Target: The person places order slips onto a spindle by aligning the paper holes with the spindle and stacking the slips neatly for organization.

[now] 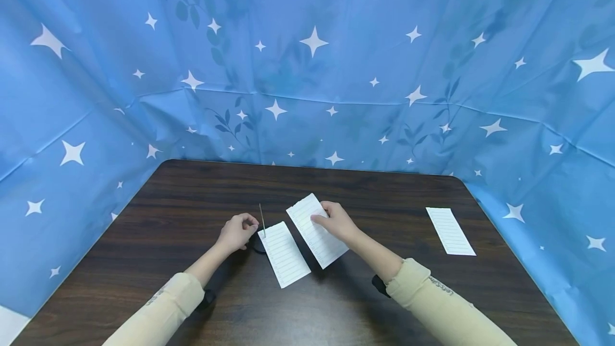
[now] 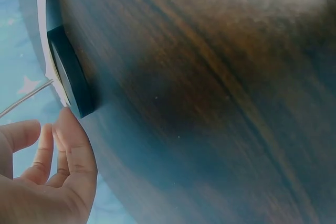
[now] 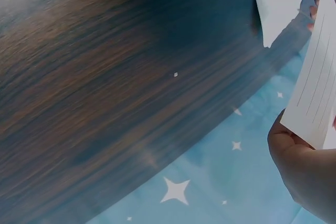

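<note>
A paper spike stands on the table, with a thin metal rod (image 1: 261, 217) above a round black base (image 2: 74, 74). One white lined slip (image 1: 284, 255) is pierced near its corner by the rod and lies over the base. My left hand (image 1: 237, 232) is beside the spike, fingers loosely bent and holding nothing; a fingertip is right at the edge of the base in the left wrist view. Another lined slip (image 1: 312, 228), its top edge torn, is pinched in my right hand (image 1: 340, 222) to the right of the spike, thumb on its face.
Farther right on the dark wooden table (image 1: 230, 186) lies a third lined slip (image 1: 450, 231). Small white scraps (image 3: 176, 74) dot the tabletop. A blue curtain (image 1: 307, 68) with white stars hangs behind the table and along its sides.
</note>
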Available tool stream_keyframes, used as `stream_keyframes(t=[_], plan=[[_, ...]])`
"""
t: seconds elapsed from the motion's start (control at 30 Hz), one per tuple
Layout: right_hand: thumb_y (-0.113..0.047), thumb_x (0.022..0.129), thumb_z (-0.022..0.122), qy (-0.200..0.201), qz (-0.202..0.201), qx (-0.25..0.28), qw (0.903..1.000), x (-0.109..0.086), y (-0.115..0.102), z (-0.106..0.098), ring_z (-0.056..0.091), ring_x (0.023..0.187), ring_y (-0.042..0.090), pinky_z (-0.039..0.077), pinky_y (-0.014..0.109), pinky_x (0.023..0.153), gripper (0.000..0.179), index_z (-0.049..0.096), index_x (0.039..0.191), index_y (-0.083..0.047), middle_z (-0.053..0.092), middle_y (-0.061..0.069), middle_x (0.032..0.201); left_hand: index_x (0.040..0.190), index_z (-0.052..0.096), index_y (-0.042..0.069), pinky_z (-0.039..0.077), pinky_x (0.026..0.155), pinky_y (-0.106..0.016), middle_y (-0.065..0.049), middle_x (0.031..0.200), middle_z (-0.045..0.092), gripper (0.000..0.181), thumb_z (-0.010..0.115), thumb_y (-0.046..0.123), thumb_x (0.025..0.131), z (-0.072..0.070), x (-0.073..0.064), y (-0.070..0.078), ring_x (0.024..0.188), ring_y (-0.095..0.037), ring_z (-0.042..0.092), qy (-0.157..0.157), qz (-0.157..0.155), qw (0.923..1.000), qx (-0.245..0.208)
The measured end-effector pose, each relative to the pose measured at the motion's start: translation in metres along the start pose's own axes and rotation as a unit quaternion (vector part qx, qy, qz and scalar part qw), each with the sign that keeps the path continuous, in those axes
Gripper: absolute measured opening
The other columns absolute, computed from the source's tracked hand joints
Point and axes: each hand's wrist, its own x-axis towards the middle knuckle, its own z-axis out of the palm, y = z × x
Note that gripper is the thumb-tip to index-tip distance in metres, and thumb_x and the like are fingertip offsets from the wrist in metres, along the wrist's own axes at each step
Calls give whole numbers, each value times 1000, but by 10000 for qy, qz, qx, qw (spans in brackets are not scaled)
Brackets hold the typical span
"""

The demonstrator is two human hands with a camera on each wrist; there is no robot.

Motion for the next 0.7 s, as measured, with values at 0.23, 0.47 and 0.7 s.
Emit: stream_keyframes(t=[0.23, 0.47, 0.7], plan=[[-9, 89, 60, -79, -54, 108, 9999, 2, -7, 9, 53, 69, 13, 41, 23, 60, 20, 63, 106, 2, 68, 13, 92, 98, 63, 0, 52, 46, -26, 1, 62, 47, 13, 56, 9, 92, -3, -4, 0, 51, -11, 49, -65, 99, 9999, -94], [-10, 90, 59, -107, 73, 330, 9994, 6, -15, 15, 56, 70, 13, 43, 23, 60, 20, 63, 107, 1, 68, 14, 94, 97, 64, 0, 52, 46, -26, -10, 73, 59, 14, 56, 10, 93, -8, -6, 4, 54, -14, 54, 15, 275, 9994, -190], [-12, 91, 58, -167, 142, 438, 9988, 11, -24, 24, 56, 73, 14, 44, 23, 63, 22, 63, 108, 1, 67, 14, 97, 99, 63, -4, 55, 49, -27, -19, 77, 62, 17, 55, 9, 93, -15, -8, 11, 62, -22, 60, 244, 470, 9973, -510]])
